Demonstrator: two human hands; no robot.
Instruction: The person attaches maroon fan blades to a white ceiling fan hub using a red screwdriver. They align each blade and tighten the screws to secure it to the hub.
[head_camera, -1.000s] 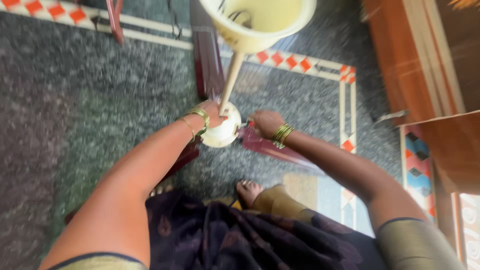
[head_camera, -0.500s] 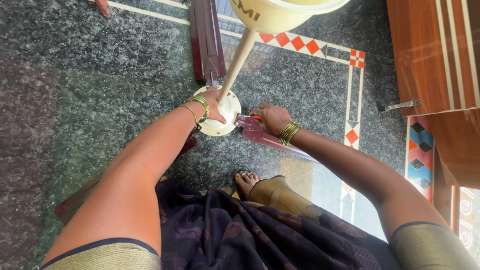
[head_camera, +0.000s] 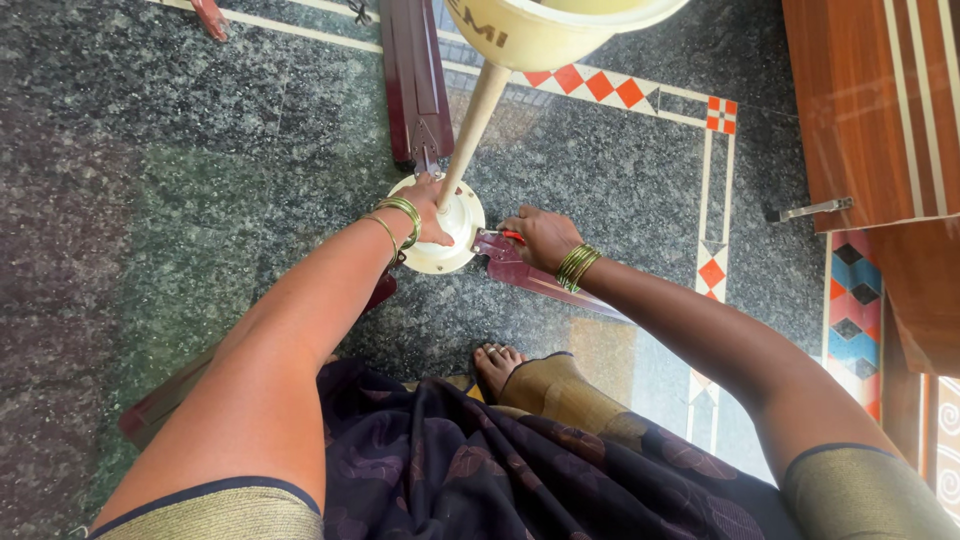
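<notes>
The cream fan motor sits on the granite floor before my foot, its rod rising toward me. My left hand presses on its top; my right hand grips a red-handled tool at the maroon blade bracket. If the tool slips, I judge it could gouge my fingers or tip the motor.

Speckled dark stone floor with a tiled border.
A cream fan motor and maroon blades lie on it, beside a bare foot.
</notes>
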